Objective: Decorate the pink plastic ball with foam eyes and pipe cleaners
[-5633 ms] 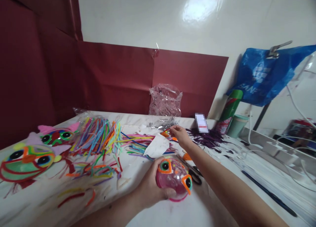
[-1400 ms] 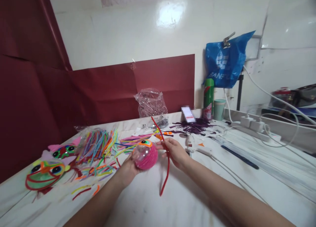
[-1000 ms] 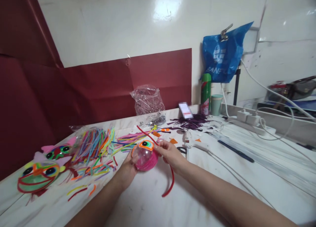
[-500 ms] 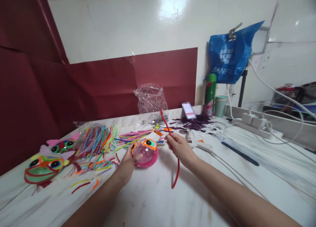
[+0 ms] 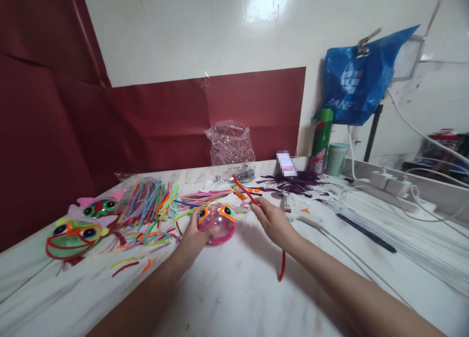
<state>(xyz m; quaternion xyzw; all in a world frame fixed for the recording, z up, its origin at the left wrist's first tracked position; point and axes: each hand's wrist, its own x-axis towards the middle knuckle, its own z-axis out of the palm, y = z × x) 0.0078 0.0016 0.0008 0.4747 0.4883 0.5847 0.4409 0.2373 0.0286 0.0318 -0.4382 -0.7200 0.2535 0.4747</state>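
My left hand (image 5: 196, 235) grips the left side of a round, clear and pink plastic ball (image 5: 220, 228) just above the table. Two eyes with orange and green outlines are stuck on its upper part. To its right, my right hand (image 5: 271, 221) pinches a red pipe cleaner (image 5: 242, 186) between thumb and fingers. One end points up and left past the ball; the other end hangs below my wrist, with the middle hidden behind the hand. The pipe cleaner and the ball look apart.
Two decorated animal-face pieces, one green (image 5: 71, 239), lie at left. Beside them is a pile of coloured pipe cleaners (image 5: 150, 202). A glue gun (image 5: 309, 221), purple strands (image 5: 296, 181), a green spray can (image 5: 322, 139), a cup (image 5: 337, 159) and a power strip (image 5: 403, 198) occupy the right.
The red pipe cleaner has tilted, its upper end swinging left and its lower end right. The ball has turned so both eyes show. The whole view has shifted slightly.
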